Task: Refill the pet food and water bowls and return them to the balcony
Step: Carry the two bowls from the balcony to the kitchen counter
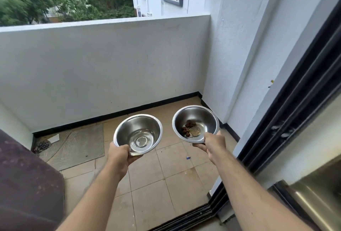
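1. Two steel bowls are held out over the tiled balcony floor (pixel 166 175), one in each hand, both clear of the floor.
2. The water bowl (pixel 138 133) is gripped by the left hand (pixel 120 157) at its near rim, the thumb curled over the edge and the fingers closed beneath. A shallow layer of clear water is seen at its bottom.
3. The food bowl (pixel 196 123) is pinched at its near rim by the right hand (pixel 215 143), thumb on top and fingers under the base. It is tilted slightly toward the camera.
4. Brown kibble pieces (pixel 188 128) are gathered low in the food bowl, beside a round greenish patch at the bowl's centre.
5. The bowls are held side by side, near each other but not touching.
6. A grey mat (pixel 77 146) is laid in the far left corner of the floor, against the white parapet wall (pixel 103 68).
7. A dark sliding door frame (pixel 287 120) is seen along the right.
8. No brand, label or legible writing is seen on the bowls or elsewhere.
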